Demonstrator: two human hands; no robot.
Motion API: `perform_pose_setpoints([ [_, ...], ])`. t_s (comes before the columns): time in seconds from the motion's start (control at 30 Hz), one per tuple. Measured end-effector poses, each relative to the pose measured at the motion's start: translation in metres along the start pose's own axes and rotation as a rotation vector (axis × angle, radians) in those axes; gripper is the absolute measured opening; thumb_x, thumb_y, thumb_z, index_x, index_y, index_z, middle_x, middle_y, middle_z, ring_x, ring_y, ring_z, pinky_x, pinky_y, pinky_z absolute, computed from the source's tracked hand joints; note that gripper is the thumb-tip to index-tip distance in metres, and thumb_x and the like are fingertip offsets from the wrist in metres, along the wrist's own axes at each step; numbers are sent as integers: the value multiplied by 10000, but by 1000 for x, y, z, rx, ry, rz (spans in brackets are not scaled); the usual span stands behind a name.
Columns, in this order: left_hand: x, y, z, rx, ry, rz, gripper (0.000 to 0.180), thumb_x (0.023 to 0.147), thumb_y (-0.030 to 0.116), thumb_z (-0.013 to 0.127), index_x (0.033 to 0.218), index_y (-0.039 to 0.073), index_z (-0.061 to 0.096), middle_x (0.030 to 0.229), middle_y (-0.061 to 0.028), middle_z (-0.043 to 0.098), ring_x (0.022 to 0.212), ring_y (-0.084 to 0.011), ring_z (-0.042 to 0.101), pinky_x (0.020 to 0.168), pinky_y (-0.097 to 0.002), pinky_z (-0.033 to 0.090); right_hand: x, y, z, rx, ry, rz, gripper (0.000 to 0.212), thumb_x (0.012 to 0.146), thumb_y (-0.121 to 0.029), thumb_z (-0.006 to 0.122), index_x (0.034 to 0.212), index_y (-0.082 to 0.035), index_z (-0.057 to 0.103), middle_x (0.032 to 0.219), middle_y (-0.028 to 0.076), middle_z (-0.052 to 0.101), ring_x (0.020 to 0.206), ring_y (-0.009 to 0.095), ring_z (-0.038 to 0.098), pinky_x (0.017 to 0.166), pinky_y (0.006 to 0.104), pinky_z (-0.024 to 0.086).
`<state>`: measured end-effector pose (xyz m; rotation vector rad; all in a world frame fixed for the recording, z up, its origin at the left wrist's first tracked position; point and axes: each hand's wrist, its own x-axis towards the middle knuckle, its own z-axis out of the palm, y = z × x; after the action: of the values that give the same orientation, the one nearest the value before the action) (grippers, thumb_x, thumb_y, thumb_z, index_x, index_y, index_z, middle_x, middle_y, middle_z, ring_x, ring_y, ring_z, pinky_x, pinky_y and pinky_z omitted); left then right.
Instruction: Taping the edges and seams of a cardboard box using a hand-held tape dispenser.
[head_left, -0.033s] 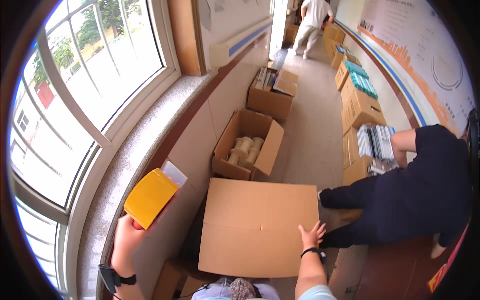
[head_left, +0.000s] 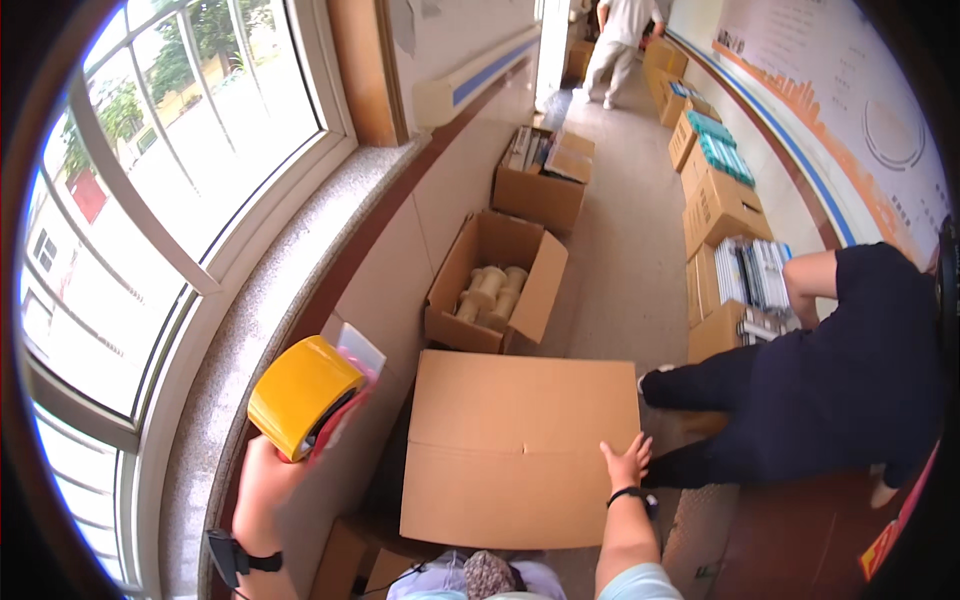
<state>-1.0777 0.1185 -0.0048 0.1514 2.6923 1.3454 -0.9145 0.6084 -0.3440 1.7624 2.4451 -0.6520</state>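
Note:
At the left, beside the window sill, my left hand is closed round the handle of a tape dispenser. A wide roll of yellow packing tape is loaded on it, and a clear flap stands out at its far end. In front of me is a closed cardboard box, its top flaps meeting along a seam. My right hand rests on the box's right edge with fingers spread. The dispenser is held up to the left of the box, apart from it.
Beyond it stands an open carton with several tape rolls, then a carton of books. Along the right wall are boxes and stacked books. A person in dark clothes bends close at right; another stands far off.
My left hand has turned the tape dispenser slightly, so more of the roll's side shows. My right hand stays at the box's edge.

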Motion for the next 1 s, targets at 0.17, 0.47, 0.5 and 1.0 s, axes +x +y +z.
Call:
perform_pose_setpoints([
  [0.17, 2, -5, 68, -306, -297, -277, 417, 698, 74, 789, 1059, 67, 581, 774, 17, 592, 576, -55, 523, 487, -211, 428, 22, 19, 12, -24, 12, -130, 1099, 632, -597, 734, 1467, -139, 185, 1459, 149, 299, 1262, 390, 366, 1055, 510, 287],
  [0.47, 25, -77, 210, -507, -356, -313, 211, 751, 33, 685, 933, 21, 579, 700, -11, 573, 531, -84, 517, 467, -229, 401, 33, 50, 11, 178, -140, -201, 1121, 618, -504, 791, 1464, -111, 169, 1396, 212, 392, 1246, 356, 439, 973, 427, 420],
  [0.5, 26, -73, 223, -514, -371, -317, 211, 751, 33, 685, 933, 21, 579, 700, -11, 573, 531, -84, 517, 467, -229, 401, 39, 57, 12, 168, -132, -189, 1121, 618, -504, 791, 1464, -111, 169, 1396, 212, 392, 1246, 356, 439, 973, 427, 420],
  [1.0, 40, -37, 323, -557, -514, -278, 122, 772, 48, 660, 834, 49, 555, 560, 11, 477, 422, -72, 391, 382, -231, 270, 65, 87, 40, 600, -246, -285, 862, 766, -369, 714, 1421, -18, 277, 1383, 251, 380, 1293, 354, 370, 1060, 404, 323],
])
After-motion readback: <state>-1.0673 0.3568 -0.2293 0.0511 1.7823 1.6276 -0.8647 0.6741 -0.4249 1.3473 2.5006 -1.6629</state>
